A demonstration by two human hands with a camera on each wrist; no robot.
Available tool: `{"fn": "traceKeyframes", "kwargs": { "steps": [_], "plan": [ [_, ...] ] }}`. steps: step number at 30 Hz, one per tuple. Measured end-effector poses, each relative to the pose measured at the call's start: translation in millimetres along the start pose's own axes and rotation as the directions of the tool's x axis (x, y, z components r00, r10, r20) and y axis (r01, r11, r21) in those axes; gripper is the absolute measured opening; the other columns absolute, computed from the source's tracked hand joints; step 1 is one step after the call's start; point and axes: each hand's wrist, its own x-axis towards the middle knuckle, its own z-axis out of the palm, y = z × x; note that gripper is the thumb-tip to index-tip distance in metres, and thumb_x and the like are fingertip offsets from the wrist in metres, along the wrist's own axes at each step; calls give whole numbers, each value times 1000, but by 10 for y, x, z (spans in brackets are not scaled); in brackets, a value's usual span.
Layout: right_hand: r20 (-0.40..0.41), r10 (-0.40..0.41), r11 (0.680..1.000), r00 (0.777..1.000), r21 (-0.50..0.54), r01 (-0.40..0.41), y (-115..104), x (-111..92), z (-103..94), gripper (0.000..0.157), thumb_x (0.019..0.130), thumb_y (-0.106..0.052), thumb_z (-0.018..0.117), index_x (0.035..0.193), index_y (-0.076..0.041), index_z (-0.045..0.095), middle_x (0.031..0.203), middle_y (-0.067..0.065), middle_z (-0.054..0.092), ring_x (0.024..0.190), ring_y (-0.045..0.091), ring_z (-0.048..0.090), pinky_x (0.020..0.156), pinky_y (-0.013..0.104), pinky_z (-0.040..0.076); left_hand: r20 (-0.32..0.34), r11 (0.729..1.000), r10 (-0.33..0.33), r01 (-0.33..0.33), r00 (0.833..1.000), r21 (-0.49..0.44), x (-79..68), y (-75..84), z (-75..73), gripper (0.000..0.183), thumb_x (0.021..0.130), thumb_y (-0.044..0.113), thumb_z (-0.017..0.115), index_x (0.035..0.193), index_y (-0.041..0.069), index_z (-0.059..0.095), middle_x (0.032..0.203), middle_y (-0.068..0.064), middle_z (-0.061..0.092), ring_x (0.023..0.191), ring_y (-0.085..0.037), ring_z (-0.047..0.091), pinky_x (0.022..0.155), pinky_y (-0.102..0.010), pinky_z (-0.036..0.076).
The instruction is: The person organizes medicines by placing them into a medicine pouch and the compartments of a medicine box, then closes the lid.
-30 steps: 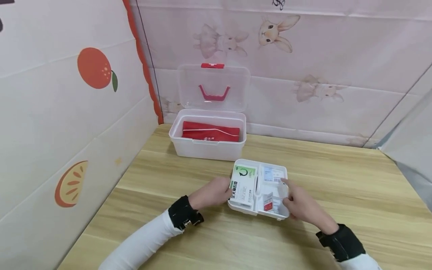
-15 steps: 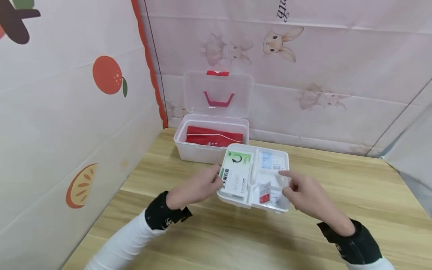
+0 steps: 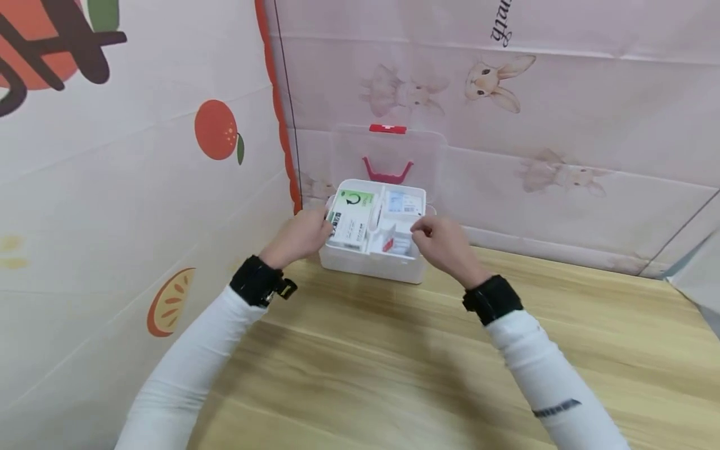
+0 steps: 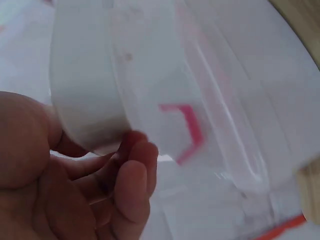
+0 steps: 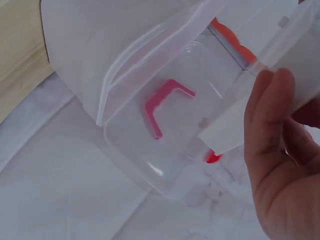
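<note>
Both hands hold a white divided tray (image 3: 402, 220) over the opening of a clear plastic first-aid box (image 3: 371, 265). My left hand (image 3: 300, 236) grips its left edge, the fingers curled under the wall in the left wrist view. At the right edge, my right hand (image 3: 447, 247) pinches the rim. Inside the tray lie a green and white medicine carton (image 3: 351, 220), a blue and white packet (image 3: 403, 203) and a small packet with a red patch (image 3: 389, 242). The tray hides the box's inside in the head view. Whether it touches the box rim I cannot tell.
The box's clear lid (image 3: 343, 156) stands raised behind it, with a red handle (image 3: 388, 176) and a red latch (image 3: 388, 129). A printed wall cloth (image 3: 590, 112) hangs close behind, another (image 3: 140, 175) at the left. The wooden tabletop (image 3: 360, 362) extends in front.
Both hands have lifted the tray off the table and carried it away from me and to the left, over the box. The red pouch inside the box has gone out of sight beneath it.
</note>
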Motion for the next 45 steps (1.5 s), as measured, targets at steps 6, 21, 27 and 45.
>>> {"fn": "traceKeyframes", "kwargs": {
  "steps": [6, 21, 27, 45],
  "plan": [
    [-38, 91, 995, 995, 45, -89, 102, 363, 266, 27, 97, -11, 52, 111, 1, 71, 105, 16, 66, 86, 30, 57, 70, 33, 47, 1, 998, -61, 61, 998, 35, 415, -222, 75, 33, 102, 12, 37, 128, -4, 51, 103, -14, 64, 72, -21, 56, 54, -27, 42],
    [-83, 199, 969, 976, 165, -184, 186, 553, 880, 46, 101, -17, 46, 144, -1, 46, 136, 21, 49, 100, 31, 53, 90, 42, 51, -53, 984, -171, 168, 984, -67, 729, -639, 386, 31, 101, 7, 40, 128, -3, 54, 113, -15, 62, 92, -26, 59, 77, -35, 50],
    [-98, 202, 958, 974, 228, -176, 267, 524, 955, 46, 98, -14, 51, 142, 0, 50, 131, 19, 50, 110, 30, 47, 92, 41, 49, -10, 977, -213, 212, 977, -35, 730, -676, 403, 31, 101, 8, 36, 125, -3, 54, 106, -14, 61, 84, -26, 58, 65, -30, 44],
    [-165, 231, 934, 959, 315, -171, 339, 593, 1026, 42, 99, -11, 49, 139, -1, 54, 131, 18, 56, 109, 29, 50, 91, 41, 48, -50, 970, -242, 241, 969, -26, 772, -670, 426, 34, 101, 8, 36, 126, -4, 55, 112, -16, 61, 89, -27, 58, 68, -33, 45]
  ]
}}
